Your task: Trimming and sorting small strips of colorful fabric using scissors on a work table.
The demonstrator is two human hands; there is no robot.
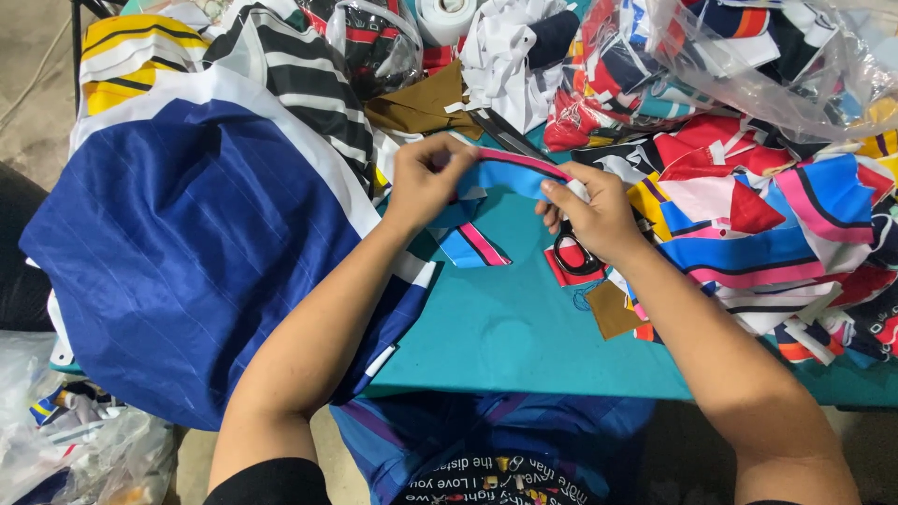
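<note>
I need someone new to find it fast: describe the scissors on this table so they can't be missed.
Start at the teal table and go to the person's right hand, at the edge of the scrap pile. The scissors lie flat just beneath that hand, partly covered by it. Their black loop handles on a red scrap set them apart from the soft, bright fabric pieces around them.

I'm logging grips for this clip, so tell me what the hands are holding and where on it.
Both hands hold a blue fabric strip with pink edge: left hand pinches its left end, right hand its right end.
</note>
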